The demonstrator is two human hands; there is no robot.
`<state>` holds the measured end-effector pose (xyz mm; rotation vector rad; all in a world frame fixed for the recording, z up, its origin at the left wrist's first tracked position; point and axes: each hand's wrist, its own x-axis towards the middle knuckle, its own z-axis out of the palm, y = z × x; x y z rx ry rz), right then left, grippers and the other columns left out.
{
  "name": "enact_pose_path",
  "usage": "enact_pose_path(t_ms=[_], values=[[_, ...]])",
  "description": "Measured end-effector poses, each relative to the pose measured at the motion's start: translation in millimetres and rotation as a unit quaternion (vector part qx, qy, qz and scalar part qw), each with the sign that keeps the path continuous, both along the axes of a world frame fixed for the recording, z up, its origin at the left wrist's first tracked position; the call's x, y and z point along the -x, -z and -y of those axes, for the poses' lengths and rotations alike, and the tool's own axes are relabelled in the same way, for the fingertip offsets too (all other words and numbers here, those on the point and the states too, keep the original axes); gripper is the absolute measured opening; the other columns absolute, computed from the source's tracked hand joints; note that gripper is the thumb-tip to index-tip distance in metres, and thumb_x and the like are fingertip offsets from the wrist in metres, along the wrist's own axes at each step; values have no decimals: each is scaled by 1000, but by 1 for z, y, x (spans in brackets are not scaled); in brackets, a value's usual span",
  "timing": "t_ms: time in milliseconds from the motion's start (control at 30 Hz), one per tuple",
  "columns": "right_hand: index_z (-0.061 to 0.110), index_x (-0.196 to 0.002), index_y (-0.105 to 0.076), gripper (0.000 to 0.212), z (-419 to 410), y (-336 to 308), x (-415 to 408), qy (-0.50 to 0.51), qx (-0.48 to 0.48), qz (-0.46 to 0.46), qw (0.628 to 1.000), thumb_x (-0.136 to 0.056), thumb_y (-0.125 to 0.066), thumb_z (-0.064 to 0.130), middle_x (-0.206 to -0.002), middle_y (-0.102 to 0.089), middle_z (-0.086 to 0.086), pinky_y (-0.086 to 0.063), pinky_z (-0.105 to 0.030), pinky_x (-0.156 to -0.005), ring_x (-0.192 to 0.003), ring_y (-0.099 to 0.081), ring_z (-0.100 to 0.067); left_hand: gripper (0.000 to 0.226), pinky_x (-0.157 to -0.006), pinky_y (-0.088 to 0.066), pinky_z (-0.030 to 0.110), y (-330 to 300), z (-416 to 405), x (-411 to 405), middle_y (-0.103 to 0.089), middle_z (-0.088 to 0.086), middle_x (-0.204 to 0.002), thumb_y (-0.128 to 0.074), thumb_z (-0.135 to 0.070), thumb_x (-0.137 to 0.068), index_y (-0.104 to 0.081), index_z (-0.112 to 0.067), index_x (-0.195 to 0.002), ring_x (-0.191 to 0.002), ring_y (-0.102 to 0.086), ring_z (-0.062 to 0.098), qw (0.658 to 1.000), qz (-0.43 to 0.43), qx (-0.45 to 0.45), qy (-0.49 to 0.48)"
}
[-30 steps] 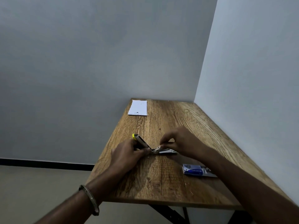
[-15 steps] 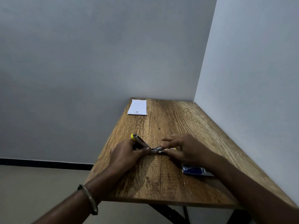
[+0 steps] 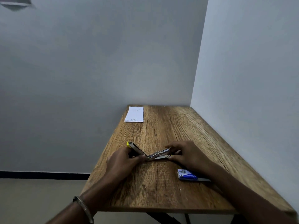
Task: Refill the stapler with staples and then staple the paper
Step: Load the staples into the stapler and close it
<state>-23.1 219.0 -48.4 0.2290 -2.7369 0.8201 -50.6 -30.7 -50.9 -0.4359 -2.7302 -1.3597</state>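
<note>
Stapler (image 3: pixel 149 153) lies swung open on the wooden surface (image 3: pixel 169 191), near-centre, its 2 halves spread in a shallow V. Yellow-tipped top arm angles up and to the left; metal staple channel runs to the right, low over the surface.

Left hand (image 3: pixel 120 160) rests on the left half, fingers (image 3: pixel 140 157) curled onto the hinge area and the lower part of the yellow-tipped arm, gripping it. Metal bangle (image 3: pixel 84 207) on the left wrist.

Right hand (image 3: pixel 187 153) is at the right end of the channel, thumb and fingers closed lightly around it from both sides. Whether a strip of staples sits between the fingertips cannot be told; too small and dim.

Blue staple box (image 3: pixel 188 175) lies on the surface just near-right of the right hand, partly covered by the right forearm, its inner tray slid out to the right.

Paper (image 3: pixel 134 114), white, lies flat at the far left corner of the surface, well apart from the stapler.

Grey walls meet behind the far right corner; dark skirting strip along the floor at left.
</note>
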Motion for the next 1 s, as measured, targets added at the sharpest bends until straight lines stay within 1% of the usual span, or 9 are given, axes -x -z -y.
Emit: enact_pose_path(t_ms=[100,233,300,400,467,667,733,833,1000], values=[[28,-116,-70,42,1,2,0,-2,0,-14,1000,-78,-81,14,-101,-75,9,-55,-23,-87,-91,-68,1,21,-93,-52,46,0,0,-1,-73,-15,-96,-75,-50,-78,-69,-36,-91,-93,-67,7,1000,5,-10,-6],[29,-115,-71,37,0,2,1,-21,-10,-21,1000,-81,-78,15,-104,-74,11,-55,-21,-88,-92,-66,3,23,-93,-55,41,-1,-3,3,-73,-12,-103,-75,-37,-83,-71,-27,-104,-96,-67,5,999,4,-35,15],[28,-117,-70,38,0,2,1,-24,-8,-26,999,-81,-78,16,-108,-74,11,-54,-22,-89,-94,-65,3,21,-94,-55,33,-2,-8,6,-72,-12,-109,-71,-25,-87,-71,-24,-108,-98,-64,-1,998,-4,-50,36],[27,-120,-69,40,-1,3,2,-22,-4,-27,999,-82,-77,18,-111,-74,9,-53,-24,-91,-96,-65,2,30,-82,-48,12,-4,-17,10,-67,-10,-124,-65,-18,-92,-66,-18,-122,-105,-62,0,997,-26,-48,53],[27,-123,-66,43,-2,4,2,-19,-5,-31,999,-82,-77,20,-112,-74,8,-52,-23,-92,-98,-65,2,33,-78,-46,8,-4,-23,12,-63,-11,-128,-62,-15,-94,-63,-16,-127,-106,-61,0,996,-37,-44,62],[39,-145,-37,79,-3,8,4,-20,40,-23,999,-80,-79,18,-101,-75,9,-49,-16,-87,-92,-66,5,31,-79,-45,13,-5,-28,17,-63,-17,-108,-63,-17,-94,-65,-19,-124,-96,-60,-1,993,-88,31,66],[42,-145,-31,86,-4,8,5,-23,46,-22,998,-79,-80,17,-98,-75,9,-48,-13,-85,-91,-67,5,23,-81,-52,23,-5,-30,17,-69,-15,-105,-63,-18,-94,-69,-21,-115,-90,-60,-2,990,-102,67,73],[45,-144,-30,88,-5,9,7,-18,52,-26,998,-78,-80,16,-97,-75,9,-49,-13,-82,-88,-67,5,15,-84,-54,36,-8,-32,18,-69,-7,-99,-62,-21,-94,-71,-23,-106,-89,-61,6,981,-126,122,79],[43,-144,-33,91,-6,8,7,-9,78,-27,997,-75,-82,9,-102,-63,12,-60,-22,-72,-80,-67,2,25,-78,-49,30,-12,-37,20,-65,-6,-103,-61,-22,-94,-68,-25,-118,-91,-57,10,970,-140,170,99]])
